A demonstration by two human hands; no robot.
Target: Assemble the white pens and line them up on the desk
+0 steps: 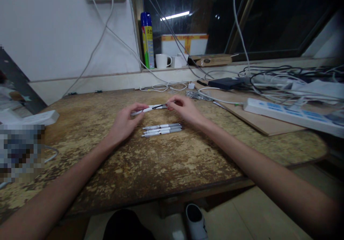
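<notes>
The left hand (126, 121) grips a white pen barrel (147, 109) and the right hand (181, 107) pinches its dark refill (159, 106), both above the counter (150, 164), beyond the pens (162, 129) lying between its front and back edges.

Left grip (127, 121), right grip (184, 109) apparently pinched

White pens (161, 129) with grey ends, mottled brown-yellow tabletop (150, 164)
</notes>
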